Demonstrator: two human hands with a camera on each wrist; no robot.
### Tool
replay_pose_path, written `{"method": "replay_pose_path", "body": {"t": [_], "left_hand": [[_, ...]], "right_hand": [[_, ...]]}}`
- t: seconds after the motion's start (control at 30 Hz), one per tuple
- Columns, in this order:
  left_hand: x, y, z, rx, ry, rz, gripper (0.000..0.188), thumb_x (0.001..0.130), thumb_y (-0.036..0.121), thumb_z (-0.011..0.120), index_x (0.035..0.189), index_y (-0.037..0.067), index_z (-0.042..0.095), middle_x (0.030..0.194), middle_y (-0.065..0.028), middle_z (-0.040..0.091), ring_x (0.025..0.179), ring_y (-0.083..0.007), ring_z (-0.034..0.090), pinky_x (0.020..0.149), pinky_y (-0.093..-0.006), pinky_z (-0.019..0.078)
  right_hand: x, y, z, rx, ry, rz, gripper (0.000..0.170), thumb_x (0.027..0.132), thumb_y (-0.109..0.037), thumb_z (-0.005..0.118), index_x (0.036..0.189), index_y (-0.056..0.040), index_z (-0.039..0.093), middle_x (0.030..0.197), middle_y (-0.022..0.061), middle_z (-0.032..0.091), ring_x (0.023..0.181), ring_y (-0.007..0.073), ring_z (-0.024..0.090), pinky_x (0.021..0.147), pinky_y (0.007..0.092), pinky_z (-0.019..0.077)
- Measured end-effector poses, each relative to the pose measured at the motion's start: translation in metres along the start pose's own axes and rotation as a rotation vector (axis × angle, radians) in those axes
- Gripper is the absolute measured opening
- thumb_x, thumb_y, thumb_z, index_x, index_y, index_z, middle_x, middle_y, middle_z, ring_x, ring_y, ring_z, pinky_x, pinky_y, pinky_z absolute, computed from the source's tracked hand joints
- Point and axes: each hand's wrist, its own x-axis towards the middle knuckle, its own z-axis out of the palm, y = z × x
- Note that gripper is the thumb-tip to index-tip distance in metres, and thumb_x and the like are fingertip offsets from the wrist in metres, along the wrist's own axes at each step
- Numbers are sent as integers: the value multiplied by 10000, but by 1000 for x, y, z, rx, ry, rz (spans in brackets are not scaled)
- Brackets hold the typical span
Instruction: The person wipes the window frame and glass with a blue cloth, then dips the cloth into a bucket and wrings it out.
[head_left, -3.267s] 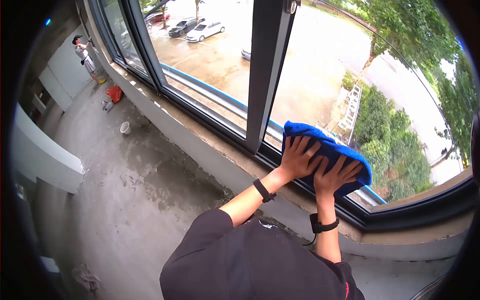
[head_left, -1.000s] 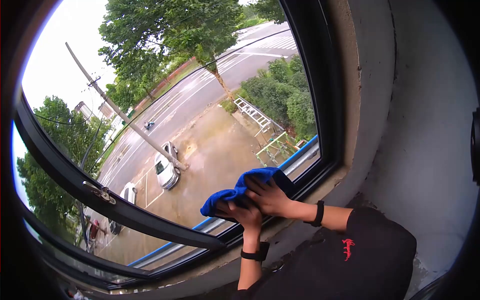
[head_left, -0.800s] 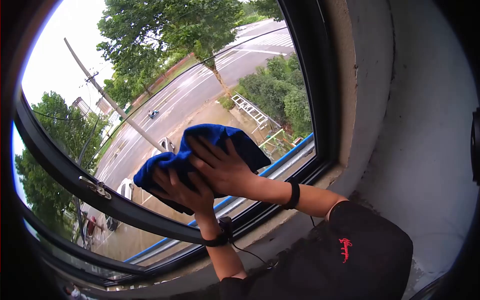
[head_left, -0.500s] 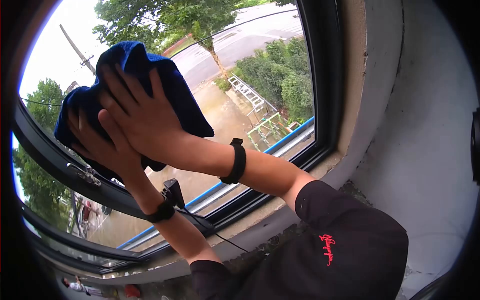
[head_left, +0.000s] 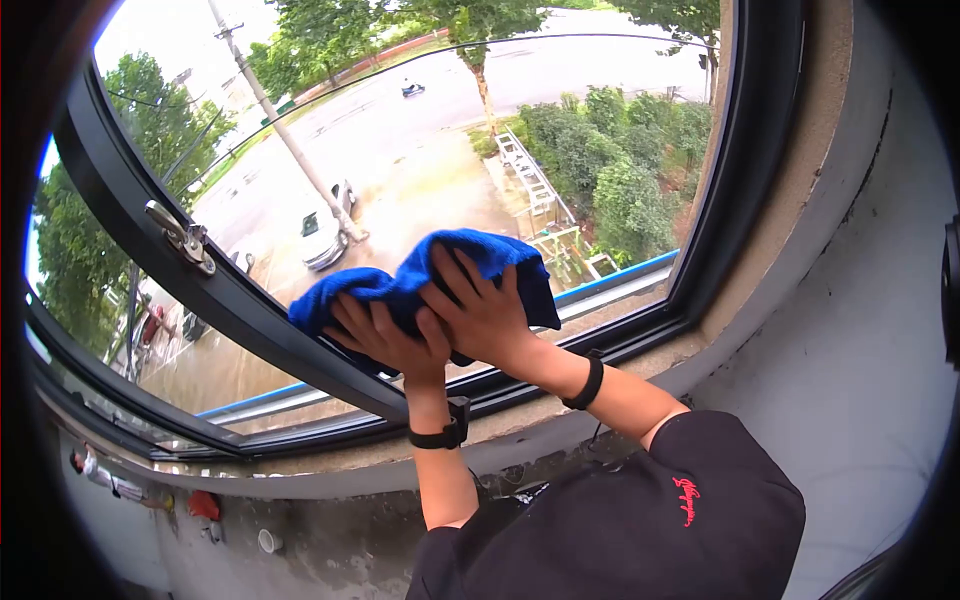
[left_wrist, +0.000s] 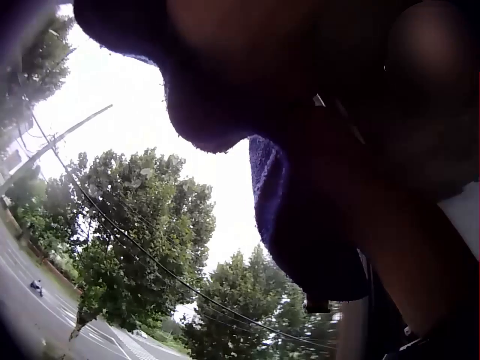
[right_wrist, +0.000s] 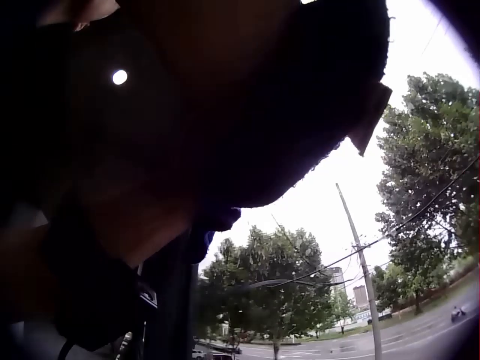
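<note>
A blue cloth lies against the lower part of the window pane, bunched into folds. My left hand presses on its left half with spread fingers. Beside it, my right hand rests flat on the right half, fingers spread and pointing up; the thumbs are close together. The cloth's edge stands out against the sky in the left wrist view, with the hand in deep shadow. In the right wrist view, hand and cloth are mostly too dark to tell apart.
A metal window handle projects from the dark frame left of the hands. The sill runs below, curving up at the right. On the floor at lower left are a white bucket, a red item and another person.
Both hands and the cloth have moved down the glass and to the right from high on the pane. The view has shifted too, showing more of the floor at lower left.
</note>
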Motion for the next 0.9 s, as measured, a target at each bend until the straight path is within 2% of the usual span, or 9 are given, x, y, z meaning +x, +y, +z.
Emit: {"method": "replay_pose_path", "body": {"t": [0.1,0.23,0.3,0.43,0.47,0.63,0.67,0.8,0.9], "left_hand": [[-92,12,11,-37,-125,-131,678,946,460,495,1478,89,297,1593,-287,214,1491,-497,120,1123,-722,-18],[-174,36,2,-113,-345,-225,685,842,374,648,1387,84,351,1478,-285,341,1363,-528,283,1067,-741,85],[-155,42,-6,-160,-336,-253,667,811,369,701,1340,116,385,1395,-257,408,1281,-504,364,1027,-716,175],[-111,28,-14,-175,-356,-182,644,804,402,729,1306,154,410,1355,-246,430,1220,-482,404,1026,-724,169],[-101,21,-15,-154,-404,-137,718,818,350,737,1370,96,354,1507,-303,307,1378,-529,264,1091,-733,63],[15,10,-22,-96,-266,-45,727,877,362,704,1425,72,324,1541,-319,269,1456,-520,181,1122,-703,9],[40,10,-21,-117,-184,-48,704,883,423,694,1415,104,360,1520,-281,338,1404,-503,281,1103,-707,31],[125,28,-49,-113,-225,-91,567,971,384,580,1438,75,490,1544,-274,340,1431,-496,274,1149,-660,68],[115,30,-32,-13,-118,-113,502,977,385,547,1411,133,561,1534,-234,382,1401,-479,322,1153,-661,92]], "right_hand": [[-74,7,6,-1,-174,26,316,879,-352,601,1152,-201,647,1444,127,525,1219,286,554,861,579,419],[-169,10,20,64,-317,134,352,870,-297,613,1183,-136,613,1432,226,504,1250,373,544,921,618,391],[-176,12,21,141,-293,171,466,813,-246,663,1252,-121,571,1452,257,471,1318,391,490,1033,624,306],[-143,21,7,235,-250,131,591,719,-221,727,1284,-135,575,1468,231,470,1351,368,461,1095,579,238],[-122,22,2,227,-215,100,556,722,-227,730,1256,-144,603,1481,216,467,1361,345,458,1089,566,258],[-6,20,-24,163,-99,24,523,785,-278,722,1292,-195,621,1521,152,450,1365,292,465,1050,583,296],[16,21,-29,147,-73,13,537,795,-296,722,1313,-204,614,1526,145,446,1365,289,465,1043,591,298],[103,30,-40,-22,289,61,622,824,-395,742,1399,-236,566,1556,138,409,1357,324,465,1026,619,291],[95,29,-34,-92,236,71,617,866,-491,671,1418,-240,553,1555,158,405,1352,344,462,1036,607,272]]}}
